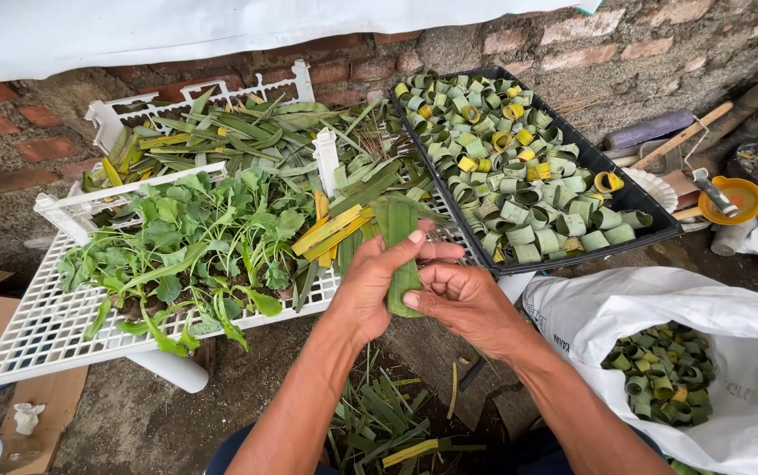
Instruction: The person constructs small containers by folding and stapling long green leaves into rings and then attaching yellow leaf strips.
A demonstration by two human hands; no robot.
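left hand [377, 286]: was closed around a green leaf strip [401, 255], thumb on top, fingers wrapped behind it
right hand [467, 299]: was pinched on the lower end of the same strip, fingertips curled in toward the left palm
leaf strip: stood nearly upright between both hands, in front of the white plastic tray [36, 330] and just left of the black tray [651, 220]
step in hand: judged to be curling the strip into a small ring like the leaf rings [519, 167] that filled the black tray
doing it well: the lower end wanted a tight, even turn with edges kept level, the left thumb pressing the strip flat so it did not split along the grain
white plastic tray: held cut leaf strips [247, 132] at the back and leafy seedlings [194, 237] at the front
white sack [748, 352]: lay at the right, open, with more rolled rings inside
ground scraps [388, 422]: trimmed leaf bits lay below the hands
risk: a loose grip could have let the curl spring open
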